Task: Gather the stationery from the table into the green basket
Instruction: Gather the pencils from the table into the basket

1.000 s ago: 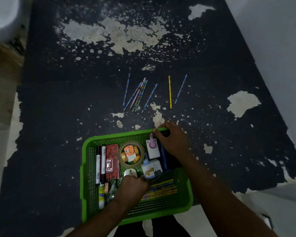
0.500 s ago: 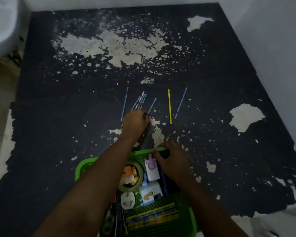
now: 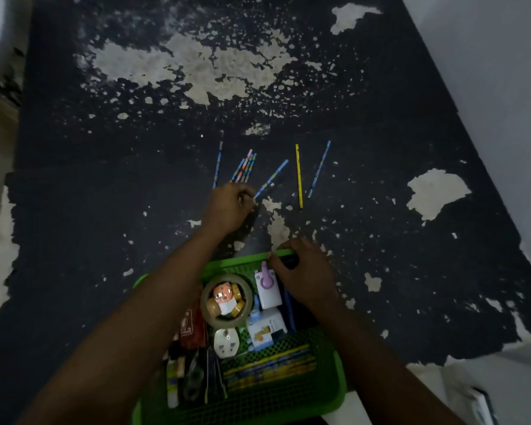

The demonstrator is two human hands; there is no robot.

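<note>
As the right hand [image 3: 304,277] is gripping the green basket [image 3: 242,261] steady by its far rim, the left hand [image 3: 229,208] is pinching pencils [image 3: 246,167].

Two hands are in view. Beyond the left hand [image 3: 230,210] about eight pencils lie on the desk. Among them is a bunch of pencils [image 3: 246,167], four as far as can be told, running under its fingertips. There are three blue pencils [image 3: 319,168], one toward its left and two to its right, and one yellow pencil [image 3: 299,176] between those two. One green basket [image 3: 239,261] sits under the right hand [image 3: 301,274]. Left of that hand it holds one tape roll [image 3: 227,323], one orange figure [image 3: 223,296] inside the roll, one white plug adapter [image 3: 226,343] and two white boxes [image 3: 269,294].
</note>
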